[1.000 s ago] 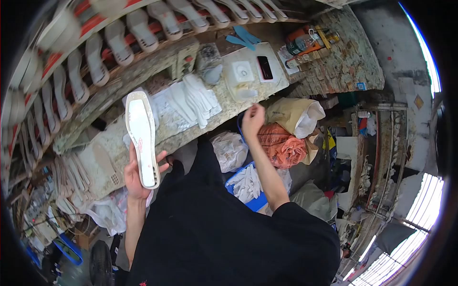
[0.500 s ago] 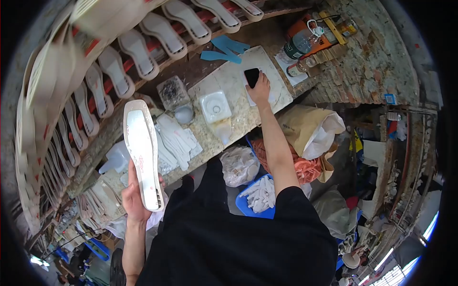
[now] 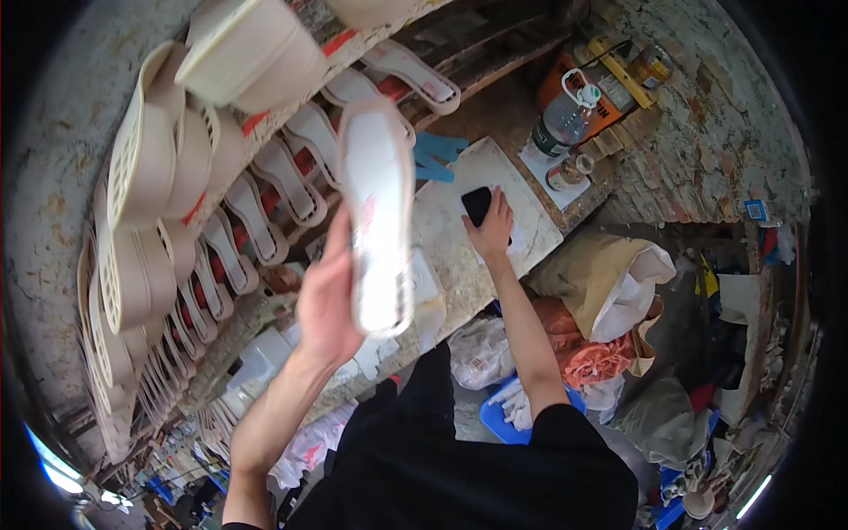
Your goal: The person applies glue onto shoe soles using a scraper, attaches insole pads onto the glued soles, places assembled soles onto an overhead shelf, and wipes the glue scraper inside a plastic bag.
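Raised in front of the shelf, a pale wedge shoe sole (image 3: 380, 203) with a white insole face stands nearly upright. My left hand (image 3: 325, 305) is closed around its edge; some fingers are hidden behind it. On the stone slab (image 3: 450, 212), my right hand (image 3: 491, 231) has its fingers around a dark flat object (image 3: 477, 205) with rounded corners, which looks like a phone. Something white lies partly under that hand. Blue strips (image 3: 437, 157) lie at the slab's far edge.
Shelves at left and above carry rows of similar soles (image 3: 256, 216). A large water bottle (image 3: 565, 119) and a small glass jar (image 3: 570, 172) stand at the right, before an orange box (image 3: 596, 93). Below are a blue basin (image 3: 503, 430) and a paper sack (image 3: 609, 274).
My left hand has lifted the sole up and to the right, towards the shelf. The view has shifted, while my right hand stays on the dark object.
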Tool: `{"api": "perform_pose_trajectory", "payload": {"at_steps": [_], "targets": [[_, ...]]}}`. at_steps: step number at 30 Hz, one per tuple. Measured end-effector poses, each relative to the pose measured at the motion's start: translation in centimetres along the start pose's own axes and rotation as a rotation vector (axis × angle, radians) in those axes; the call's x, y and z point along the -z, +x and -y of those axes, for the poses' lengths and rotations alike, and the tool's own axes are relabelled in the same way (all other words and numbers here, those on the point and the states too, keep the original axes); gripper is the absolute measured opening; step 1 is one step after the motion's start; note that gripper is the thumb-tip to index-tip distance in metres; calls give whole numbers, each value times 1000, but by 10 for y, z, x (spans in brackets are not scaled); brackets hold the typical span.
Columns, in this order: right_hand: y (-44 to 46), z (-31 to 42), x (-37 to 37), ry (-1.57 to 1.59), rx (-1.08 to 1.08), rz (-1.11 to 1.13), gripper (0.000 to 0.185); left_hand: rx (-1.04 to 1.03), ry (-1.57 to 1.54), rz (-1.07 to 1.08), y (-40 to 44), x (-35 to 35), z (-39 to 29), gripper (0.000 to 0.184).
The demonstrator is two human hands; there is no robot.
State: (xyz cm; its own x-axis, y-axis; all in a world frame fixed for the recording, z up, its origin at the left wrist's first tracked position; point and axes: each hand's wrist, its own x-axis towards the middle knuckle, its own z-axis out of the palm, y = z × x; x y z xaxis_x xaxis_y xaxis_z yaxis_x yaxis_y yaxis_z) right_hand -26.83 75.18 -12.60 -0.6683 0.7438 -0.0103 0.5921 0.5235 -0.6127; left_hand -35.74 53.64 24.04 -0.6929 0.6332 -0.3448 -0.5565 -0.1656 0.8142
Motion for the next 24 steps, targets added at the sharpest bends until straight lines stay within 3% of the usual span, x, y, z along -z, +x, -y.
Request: {"api": "perform_pose_trajectory", "payload": {"at_steps": [3, 6, 8, 10, 13, 18, 20, 21, 23, 24], "targets": [[-26, -4, 23, 170, 131, -233, 91, -35, -106, 47, 88, -54, 0, 65], [-79, 2, 58, 231, 69, -247, 77, 11, -180, -14, 185, -90, 14, 47], [-128, 4, 82, 256, -26, -198, 69, -150, -216, -143, 256, -100, 35, 35], [-169, 2, 97, 331, -111, -175, 63, -147, -160, -229, 310, -102, 43, 62], [-224, -6, 115, 327, -181, -165, 55, -77, -90, -427, 351, -101, 42, 76], [-278, -15, 123, 307, -261, -148, 50, -40, -11, -467, 384, -101, 50, 67], [-284, -8, 121, 321, -238, -158, 50, 42, 78, -650, 373, -115, 35, 58], [-286, -5, 120, 313, -215, -160, 50, 84, 162, -611, 374, -113, 31, 61], [-282, 6, 118, 319, -175, -153, 48, 35, 235, -577, 410, -105, 51, 63], [-279, 12, 118, 332, -158, -155, 47, -26, 291, -659, 430, -105, 62, 63]]}}
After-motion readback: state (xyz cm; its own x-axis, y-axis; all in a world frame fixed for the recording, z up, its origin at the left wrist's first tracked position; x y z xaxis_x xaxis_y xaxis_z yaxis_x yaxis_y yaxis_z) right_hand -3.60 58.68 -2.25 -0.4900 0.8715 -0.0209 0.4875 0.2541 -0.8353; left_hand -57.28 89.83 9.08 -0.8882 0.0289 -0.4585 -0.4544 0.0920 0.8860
